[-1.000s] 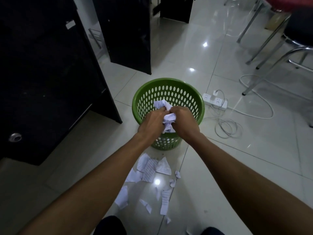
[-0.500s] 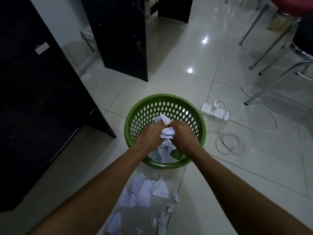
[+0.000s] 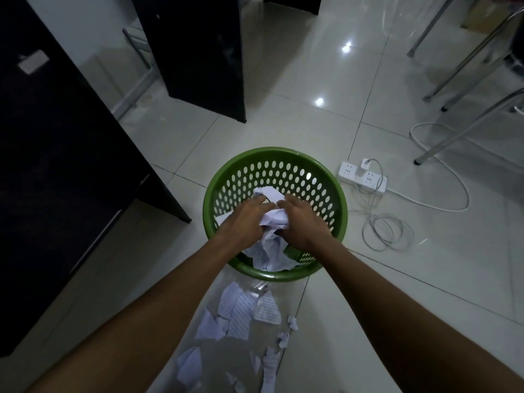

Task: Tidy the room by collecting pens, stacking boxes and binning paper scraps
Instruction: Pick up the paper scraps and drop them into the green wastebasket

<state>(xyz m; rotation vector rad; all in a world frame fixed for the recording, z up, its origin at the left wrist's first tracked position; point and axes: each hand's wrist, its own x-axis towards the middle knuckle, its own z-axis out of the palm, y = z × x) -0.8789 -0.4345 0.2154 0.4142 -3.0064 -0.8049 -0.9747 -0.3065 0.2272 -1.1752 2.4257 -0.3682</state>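
My left hand [image 3: 243, 222] and right hand [image 3: 303, 225], fingers curled, clutch the paper wad [image 3: 273, 218] over the bin [image 3: 272, 154]. Letting go unevenly could spill pieces past its near rim.

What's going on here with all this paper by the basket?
A person is binning torn paper. The left grip and right grip together hold a crumpled wad of paper inside the mouth of the green basket, and more paper shows below it in the basket. Plenty of scraps lie on the floor on the person's side of the basket, not yet picked up. A power strip with loose cables sits on the floor to the right.
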